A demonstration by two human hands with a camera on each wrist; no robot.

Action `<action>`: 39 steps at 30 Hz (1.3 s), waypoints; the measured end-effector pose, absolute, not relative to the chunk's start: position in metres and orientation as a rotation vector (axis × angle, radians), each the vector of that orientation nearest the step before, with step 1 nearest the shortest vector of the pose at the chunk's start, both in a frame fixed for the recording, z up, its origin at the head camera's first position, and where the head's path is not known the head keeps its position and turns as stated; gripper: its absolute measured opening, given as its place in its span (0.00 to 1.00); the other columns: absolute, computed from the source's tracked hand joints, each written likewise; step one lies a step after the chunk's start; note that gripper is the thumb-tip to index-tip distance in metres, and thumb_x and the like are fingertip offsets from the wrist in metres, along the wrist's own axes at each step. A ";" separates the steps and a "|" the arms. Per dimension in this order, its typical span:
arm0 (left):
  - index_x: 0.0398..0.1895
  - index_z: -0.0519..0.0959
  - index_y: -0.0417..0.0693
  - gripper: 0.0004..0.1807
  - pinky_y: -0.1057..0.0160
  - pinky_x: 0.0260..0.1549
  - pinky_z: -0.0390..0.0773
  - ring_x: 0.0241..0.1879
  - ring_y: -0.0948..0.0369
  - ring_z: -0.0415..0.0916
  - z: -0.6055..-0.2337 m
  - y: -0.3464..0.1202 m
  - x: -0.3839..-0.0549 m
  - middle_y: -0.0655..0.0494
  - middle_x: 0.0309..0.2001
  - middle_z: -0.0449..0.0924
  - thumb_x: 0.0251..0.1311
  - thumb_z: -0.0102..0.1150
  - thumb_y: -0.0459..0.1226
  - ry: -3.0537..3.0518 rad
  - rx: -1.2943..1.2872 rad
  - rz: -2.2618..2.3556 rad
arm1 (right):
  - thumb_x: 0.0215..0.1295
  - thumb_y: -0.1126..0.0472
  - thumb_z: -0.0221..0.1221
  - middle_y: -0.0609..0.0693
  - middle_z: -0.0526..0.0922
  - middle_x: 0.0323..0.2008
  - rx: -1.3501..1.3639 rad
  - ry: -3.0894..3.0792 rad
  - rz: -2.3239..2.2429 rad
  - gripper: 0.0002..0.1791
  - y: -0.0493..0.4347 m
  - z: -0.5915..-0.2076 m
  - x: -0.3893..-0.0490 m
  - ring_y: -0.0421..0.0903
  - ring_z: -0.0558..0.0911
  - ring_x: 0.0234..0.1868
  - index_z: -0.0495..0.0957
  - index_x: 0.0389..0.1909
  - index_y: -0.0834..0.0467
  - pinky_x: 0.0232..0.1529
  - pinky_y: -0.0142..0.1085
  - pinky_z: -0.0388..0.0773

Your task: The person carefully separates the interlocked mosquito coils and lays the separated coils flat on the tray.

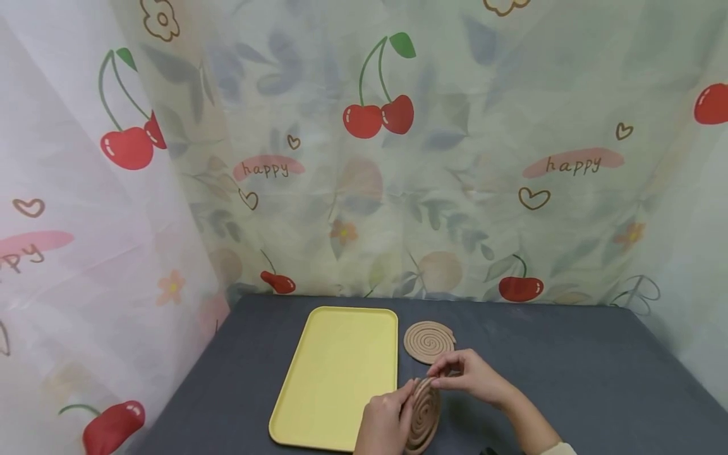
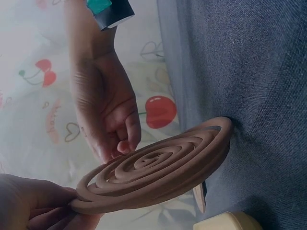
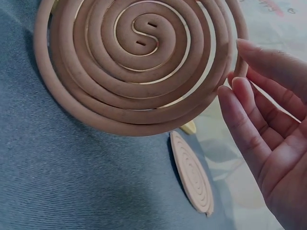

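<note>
A brown mosquito coil (image 1: 423, 417), likely a nested pair with gaps between its rings, stands tilted on edge above the dark table. My left hand (image 1: 387, 420) pinches its outer rim on the left; in the left wrist view those fingers (image 2: 38, 201) grip the edge. At the top of the rim is my right hand (image 1: 469, 379). The right wrist view has its thumb and fingertips (image 3: 240, 86) pinching the coil's outer strand. Two small slots show at the coil's centre (image 3: 146, 36). Behind the hands, another brown coil (image 1: 430, 342) lies flat.
A yellow rectangular tray (image 1: 341, 373) with a raised rim lies left of the coils. The dark cloth-covered table (image 1: 569, 373) extends to the right. Printed curtains (image 1: 432, 208) hang behind the table and at its sides.
</note>
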State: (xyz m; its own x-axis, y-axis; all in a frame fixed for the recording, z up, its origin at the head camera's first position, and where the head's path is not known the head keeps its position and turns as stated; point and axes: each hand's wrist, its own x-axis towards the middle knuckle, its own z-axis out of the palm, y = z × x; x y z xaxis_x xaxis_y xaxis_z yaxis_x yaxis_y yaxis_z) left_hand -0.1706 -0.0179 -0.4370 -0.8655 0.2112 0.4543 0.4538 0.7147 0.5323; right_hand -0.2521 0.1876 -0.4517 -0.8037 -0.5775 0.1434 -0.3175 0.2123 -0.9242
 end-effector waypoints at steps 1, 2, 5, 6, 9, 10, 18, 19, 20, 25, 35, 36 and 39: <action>0.45 0.83 0.42 0.13 0.73 0.23 0.78 0.31 0.62 0.84 -0.437 -0.018 -0.171 0.51 0.34 0.86 0.57 0.60 0.35 -2.562 -0.518 -0.930 | 0.58 0.61 0.62 0.41 0.82 0.35 -0.845 2.252 -1.640 0.16 0.188 -0.453 -0.252 0.35 0.81 0.35 0.78 0.42 0.71 0.38 0.30 0.79; 0.45 0.83 0.42 0.13 0.73 0.23 0.78 0.30 0.62 0.84 -0.438 -0.018 -0.171 0.52 0.34 0.86 0.57 0.60 0.35 -2.563 -0.518 -0.926 | 0.58 0.62 0.62 0.42 0.82 0.35 -0.837 2.253 -1.651 0.17 0.188 -0.455 -0.252 0.35 0.80 0.35 0.77 0.42 0.72 0.37 0.30 0.79; 0.45 0.82 0.43 0.13 0.73 0.24 0.79 0.31 0.62 0.84 -0.438 -0.018 -0.172 0.52 0.35 0.86 0.57 0.60 0.35 -2.572 -0.517 -0.928 | 0.58 0.63 0.62 0.44 0.82 0.34 -0.804 2.261 -1.679 0.17 0.189 -0.459 -0.252 0.34 0.80 0.33 0.77 0.41 0.73 0.36 0.29 0.78; 0.46 0.82 0.42 0.13 0.72 0.24 0.79 0.31 0.62 0.84 -0.438 -0.018 -0.172 0.51 0.35 0.86 0.57 0.60 0.34 -2.575 -0.517 -0.930 | 0.58 0.63 0.62 0.45 0.82 0.34 -0.786 2.263 -1.685 0.16 0.189 -0.460 -0.251 0.34 0.80 0.33 0.77 0.41 0.72 0.36 0.29 0.78; 0.46 0.82 0.42 0.13 0.72 0.25 0.79 0.32 0.61 0.84 -0.438 -0.019 -0.172 0.51 0.36 0.86 0.57 0.60 0.34 -2.584 -0.509 -0.942 | 0.58 0.63 0.62 0.45 0.82 0.33 -0.733 2.253 -1.701 0.16 0.190 -0.463 -0.250 0.34 0.79 0.33 0.76 0.40 0.72 0.36 0.29 0.77; 0.46 0.82 0.42 0.14 0.72 0.25 0.80 0.33 0.61 0.84 -0.438 -0.019 -0.171 0.51 0.36 0.86 0.56 0.61 0.34 -2.585 -0.506 -0.945 | 0.59 0.63 0.61 0.43 0.82 0.32 -0.710 2.245 -1.707 0.15 0.190 -0.463 -0.249 0.34 0.79 0.32 0.76 0.40 0.72 0.36 0.29 0.77; 0.45 0.83 0.42 0.13 0.72 0.24 0.79 0.31 0.62 0.84 -0.437 -0.018 -0.170 0.51 0.34 0.86 0.55 0.62 0.33 -2.574 -0.490 -0.921 | 0.60 0.63 0.61 0.44 0.80 0.33 -0.658 2.200 -1.748 0.17 0.190 -0.468 -0.245 0.34 0.78 0.32 0.74 0.42 0.74 0.35 0.29 0.78; 0.45 0.83 0.42 0.13 0.73 0.24 0.79 0.31 0.62 0.84 -0.437 -0.018 -0.170 0.51 0.34 0.86 0.55 0.61 0.33 -2.582 -0.489 -0.923 | 0.59 0.63 0.61 0.45 0.80 0.33 -0.663 2.197 -1.754 0.18 0.190 -0.470 -0.244 0.34 0.79 0.32 0.73 0.42 0.75 0.35 0.29 0.78; 0.45 0.83 0.42 0.13 0.73 0.25 0.79 0.31 0.62 0.84 -0.436 -0.018 -0.170 0.51 0.34 0.86 0.55 0.61 0.33 -2.592 -0.485 -0.925 | 0.59 0.63 0.61 0.45 0.81 0.33 -0.667 2.195 -1.759 0.18 0.190 -0.471 -0.244 0.34 0.79 0.32 0.73 0.42 0.75 0.35 0.29 0.78; 0.45 0.82 0.42 0.14 0.72 0.25 0.79 0.31 0.61 0.84 -0.434 -0.016 -0.170 0.51 0.34 0.86 0.55 0.61 0.33 -2.629 -0.472 -0.935 | 0.59 0.64 0.61 0.41 0.82 0.33 -0.666 2.195 -1.773 0.18 0.192 -0.479 -0.240 0.33 0.80 0.33 0.74 0.40 0.77 0.36 0.28 0.78; 0.45 0.82 0.42 0.14 0.71 0.26 0.80 0.32 0.61 0.84 -0.434 -0.016 -0.169 0.51 0.34 0.86 0.55 0.61 0.33 -2.625 -0.465 -0.924 | 0.60 0.65 0.60 0.43 0.83 0.33 -0.561 2.142 -1.846 0.19 0.194 -0.498 -0.236 0.32 0.80 0.32 0.74 0.41 0.80 0.35 0.28 0.78; 0.46 0.82 0.42 0.14 0.71 0.26 0.80 0.32 0.61 0.84 -0.434 -0.016 -0.169 0.51 0.34 0.86 0.55 0.61 0.33 -2.628 -0.466 -0.922 | 0.60 0.65 0.60 0.44 0.83 0.33 -0.543 2.141 -1.851 0.19 0.194 -0.500 -0.236 0.32 0.80 0.32 0.74 0.42 0.79 0.35 0.28 0.78; 0.47 0.82 0.42 0.14 0.70 0.27 0.80 0.33 0.60 0.84 -0.434 -0.016 -0.169 0.51 0.35 0.86 0.55 0.61 0.33 -2.643 -0.466 -0.926 | 0.59 0.63 0.61 0.43 0.84 0.32 -0.492 2.149 -1.847 0.20 0.193 -0.505 -0.235 0.33 0.80 0.32 0.75 0.41 0.78 0.35 0.28 0.78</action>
State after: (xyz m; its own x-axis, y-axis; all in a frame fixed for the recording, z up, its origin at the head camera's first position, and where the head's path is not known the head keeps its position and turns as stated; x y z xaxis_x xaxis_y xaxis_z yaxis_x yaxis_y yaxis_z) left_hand -0.1690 -0.0160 -0.4343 -0.9021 0.2012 0.3818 0.3955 0.7393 0.5449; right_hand -0.2350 0.1928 -0.5048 -0.9075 -0.4196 0.0200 -0.0829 0.1322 -0.9878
